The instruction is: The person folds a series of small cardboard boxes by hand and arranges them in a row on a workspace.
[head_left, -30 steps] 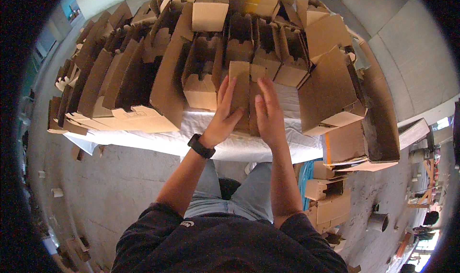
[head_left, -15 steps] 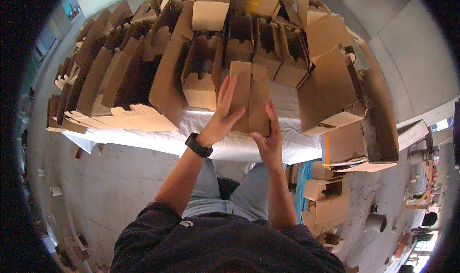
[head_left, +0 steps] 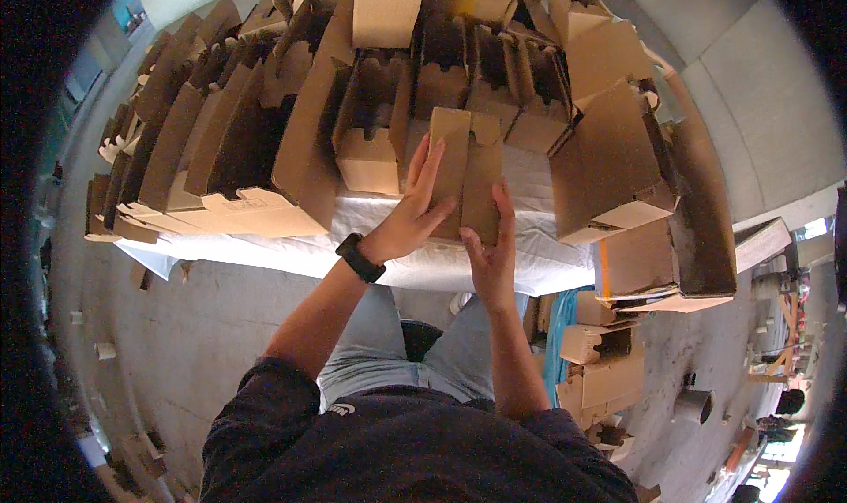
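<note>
Left hand [head_left: 408, 216]: opened wide, laid on the left of the cardboard box [head_left: 479, 178]
Right hand [head_left: 492, 260]: half opened, set against its near right corner

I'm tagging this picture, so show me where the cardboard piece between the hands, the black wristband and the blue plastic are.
Cardboard piece [head_left: 482, 178]: head view, on its upper face, right of the lengthwise seam.
Black wristband [head_left: 359, 258]: head view, outer face.
Blue plastic [head_left: 558, 344]: head view, hanging middle.

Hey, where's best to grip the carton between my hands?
Probably hold the carton by its long edges, from left and right: it's narrow and points away from you, with your left hand at one edge, right hand at the other.
</note>
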The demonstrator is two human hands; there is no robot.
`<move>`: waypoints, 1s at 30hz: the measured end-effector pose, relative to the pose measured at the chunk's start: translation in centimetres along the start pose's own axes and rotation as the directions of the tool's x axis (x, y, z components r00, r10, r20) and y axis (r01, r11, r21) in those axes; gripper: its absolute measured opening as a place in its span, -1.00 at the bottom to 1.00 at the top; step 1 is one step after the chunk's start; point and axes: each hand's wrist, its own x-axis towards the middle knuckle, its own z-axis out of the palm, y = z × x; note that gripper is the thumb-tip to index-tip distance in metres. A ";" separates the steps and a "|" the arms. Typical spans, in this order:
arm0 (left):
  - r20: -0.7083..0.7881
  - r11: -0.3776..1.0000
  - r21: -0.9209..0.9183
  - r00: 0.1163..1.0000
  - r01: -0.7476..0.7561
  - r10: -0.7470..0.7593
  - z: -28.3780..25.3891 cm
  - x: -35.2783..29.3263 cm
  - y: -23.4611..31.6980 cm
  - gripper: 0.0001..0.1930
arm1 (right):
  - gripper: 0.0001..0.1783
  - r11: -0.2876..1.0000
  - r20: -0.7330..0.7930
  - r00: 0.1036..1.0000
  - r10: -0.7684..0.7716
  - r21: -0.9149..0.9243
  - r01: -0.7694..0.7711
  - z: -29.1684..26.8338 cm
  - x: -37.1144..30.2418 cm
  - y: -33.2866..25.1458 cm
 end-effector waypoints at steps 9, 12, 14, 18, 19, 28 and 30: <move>-0.095 0.953 -0.288 0.988 0.089 -0.121 0.2 -0.5 -0.5 -0.23 | -0.18 0.983 0.082 0.994 -0.070 0.172 0.055 -0.7 -0.2 -0.7; -0.075 0.934 -0.340 0.988 0.105 -0.138 0.2 -0.6 -0.4 -0.23 | -0.17 0.971 0.068 0.997 -0.033 0.239 0.016 -0.8 -0.4 -0.6; -0.057 0.940 -0.311 0.985 0.138 -0.163 0.1 -0.6 0.4 -0.22 | -0.17 0.956 0.066 0.998 -0.013 0.294 -0.007 -0.9 -0.5 -1.0; -0.063 0.926 -0.367 0.990 0.091 -0.122 0.4 -0.7 -0.2 -0.22 | -0.13 0.963 0.083 0.996 0.023 0.265 -0.045 -1.1 -1.0 -0.5; -0.058 0.926 -0.365 0.990 0.098 -0.127 0.3 -0.8 0.0 -0.22 | -0.12 0.970 0.084 0.996 0.026 0.240 -0.045 -1.1 -1.2 -0.6; -0.081 0.958 -0.280 0.993 0.056 -0.082 0.6 -0.8 -0.1 -0.20 | -0.16 0.986 0.023 1.000 0.022 0.163 -0.025 -1.1 -1.6 -0.3; -0.079 0.968 -0.249 0.995 0.044 -0.065 0.5 -0.8 -0.3 -0.20 | -0.17 0.996 -0.008 1.000 0.001 0.090 0.000 -0.9 -1.6 -0.3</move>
